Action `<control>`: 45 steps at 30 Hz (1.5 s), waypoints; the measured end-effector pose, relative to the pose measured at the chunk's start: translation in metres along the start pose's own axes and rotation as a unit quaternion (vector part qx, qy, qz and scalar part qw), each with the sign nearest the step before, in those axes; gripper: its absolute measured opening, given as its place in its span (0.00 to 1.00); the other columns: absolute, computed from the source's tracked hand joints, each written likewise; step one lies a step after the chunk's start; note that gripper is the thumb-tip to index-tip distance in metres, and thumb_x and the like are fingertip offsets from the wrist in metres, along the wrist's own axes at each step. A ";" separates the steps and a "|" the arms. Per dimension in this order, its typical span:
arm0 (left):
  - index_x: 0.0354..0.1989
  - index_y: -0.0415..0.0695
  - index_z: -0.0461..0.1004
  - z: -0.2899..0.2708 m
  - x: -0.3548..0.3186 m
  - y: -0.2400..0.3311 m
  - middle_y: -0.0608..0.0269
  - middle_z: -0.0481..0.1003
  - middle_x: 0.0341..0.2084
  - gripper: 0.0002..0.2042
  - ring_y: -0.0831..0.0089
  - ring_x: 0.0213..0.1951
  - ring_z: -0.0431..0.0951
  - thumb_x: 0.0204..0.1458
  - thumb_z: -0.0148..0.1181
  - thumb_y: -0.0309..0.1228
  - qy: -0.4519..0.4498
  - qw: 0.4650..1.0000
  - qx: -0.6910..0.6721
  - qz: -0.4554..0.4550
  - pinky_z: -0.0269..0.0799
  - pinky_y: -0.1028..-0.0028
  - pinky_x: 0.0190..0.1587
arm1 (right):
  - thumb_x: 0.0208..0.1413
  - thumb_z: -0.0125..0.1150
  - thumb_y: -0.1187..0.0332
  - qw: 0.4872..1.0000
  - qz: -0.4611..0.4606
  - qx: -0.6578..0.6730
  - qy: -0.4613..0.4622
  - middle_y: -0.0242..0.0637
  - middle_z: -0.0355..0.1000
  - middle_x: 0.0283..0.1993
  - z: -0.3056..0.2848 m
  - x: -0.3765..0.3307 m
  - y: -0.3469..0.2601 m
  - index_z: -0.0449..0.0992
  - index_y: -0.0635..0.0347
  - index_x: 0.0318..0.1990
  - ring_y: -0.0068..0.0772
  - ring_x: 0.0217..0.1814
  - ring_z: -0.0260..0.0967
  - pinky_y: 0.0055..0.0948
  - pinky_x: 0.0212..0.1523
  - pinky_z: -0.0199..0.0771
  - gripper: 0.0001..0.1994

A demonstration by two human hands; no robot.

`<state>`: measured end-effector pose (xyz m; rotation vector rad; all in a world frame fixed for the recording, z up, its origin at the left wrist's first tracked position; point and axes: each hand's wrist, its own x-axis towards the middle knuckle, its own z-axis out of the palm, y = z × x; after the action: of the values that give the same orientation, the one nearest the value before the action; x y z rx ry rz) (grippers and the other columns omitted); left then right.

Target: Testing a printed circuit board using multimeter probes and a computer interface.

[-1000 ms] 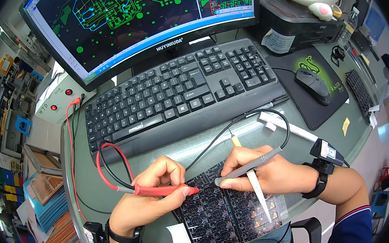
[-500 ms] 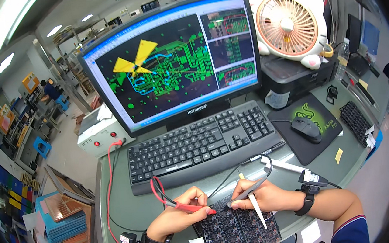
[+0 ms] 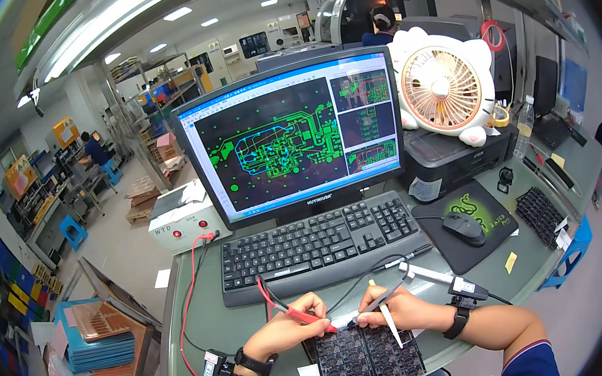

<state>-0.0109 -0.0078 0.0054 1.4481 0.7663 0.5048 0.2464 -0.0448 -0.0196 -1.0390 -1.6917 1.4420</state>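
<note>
My left hand (image 3: pixel 287 332) is closed around a red test probe (image 3: pixel 305 317), its tip at the top edge of a dark panel of circuit boards (image 3: pixel 370 362). My right hand (image 3: pixel 399 307) pinches a dark grey test probe (image 3: pixel 380 301), its black tip close to the red one at the same edge. A slim white stick (image 3: pixel 391 326) also sits in the right hand and slants down over the panel. Whether the tips touch the board is too small to tell. On the monitor (image 3: pixel 289 138) a green and blue circuit layout shows on black.
Behind the panel lies a black keyboard (image 3: pixel 324 244), with a mouse (image 3: pixel 463 228) on a dark mat to its right. A white box (image 3: pixel 183 225) takes the red lead. A cat-shaped fan (image 3: pixel 443 84) stands on a black printer (image 3: pixel 458 162). Stacked boards (image 3: pixel 98 338) are at left.
The view has tilted upward, so the desk things sit lower in the picture. Yellow wedge shapes have gone from the monitor's layout. Both hands still hold their probes at the panel's top edge.
</note>
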 end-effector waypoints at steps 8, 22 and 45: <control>0.33 0.44 0.63 -0.006 0.003 -0.009 0.72 0.67 0.31 0.09 0.83 0.33 0.72 0.55 0.60 0.27 -0.008 1.000 -0.019 0.020 0.69 0.79 0.37 | 0.58 0.63 0.65 0.999 -0.030 -0.022 0.011 0.31 0.75 0.28 0.001 0.006 0.002 0.72 0.62 0.36 0.17 0.28 0.71 0.22 0.29 0.71 0.10; 0.32 0.44 0.60 -0.004 0.004 -0.007 0.68 0.66 0.31 0.12 0.81 0.31 0.72 0.53 0.61 0.25 0.007 1.000 -0.017 0.006 0.71 0.78 0.38 | 0.58 0.64 0.69 0.998 -0.020 -0.062 -0.008 0.33 0.74 0.33 -0.002 0.004 -0.004 0.71 0.63 0.38 0.20 0.36 0.74 0.21 0.36 0.74 0.08; 0.33 0.43 0.61 -0.005 0.004 -0.005 0.65 0.67 0.34 0.12 0.82 0.33 0.71 0.52 0.61 0.23 0.003 1.000 -0.018 -0.020 0.70 0.78 0.37 | 0.54 0.65 0.67 0.996 -0.054 -0.075 0.005 0.31 0.70 0.24 -0.005 0.000 -0.006 0.71 0.61 0.30 0.22 0.23 0.66 0.25 0.25 0.65 0.10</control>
<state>-0.0125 -0.0015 -0.0002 1.3963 0.7850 0.4901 0.2504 -0.0429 -0.0130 -1.0151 -1.8416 1.2555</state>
